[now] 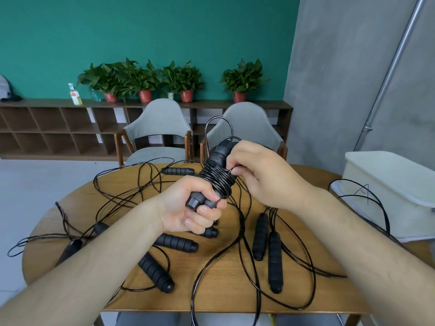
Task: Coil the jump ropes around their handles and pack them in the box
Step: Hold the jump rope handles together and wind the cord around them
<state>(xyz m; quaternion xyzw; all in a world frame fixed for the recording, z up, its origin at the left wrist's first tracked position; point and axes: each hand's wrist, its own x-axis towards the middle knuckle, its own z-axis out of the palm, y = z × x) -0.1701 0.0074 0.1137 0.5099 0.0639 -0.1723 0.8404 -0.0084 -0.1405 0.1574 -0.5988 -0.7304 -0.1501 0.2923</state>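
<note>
My left hand [188, 208] grips the lower ends of a pair of black jump rope handles [217, 170], held tilted above the table. Black cord is wound in several tight turns around their middle. My right hand [256, 175] pinches that cord [231, 171] against the coil, and a loop of it arcs up past the handle tops. Several other black ribbed handles [175, 242] lie loose on the round wooden table [226, 295] amid tangled cords. The white box [386, 191] stands at the table's right edge with a cord draped over its near side.
Two grey chairs [160, 130] stand behind the table. A low wooden shelf [58, 128] with several potted plants runs along the green wall. A grey wall with a metal pipe [388, 74] rises at the right. Cords hang over the table's left and front edges.
</note>
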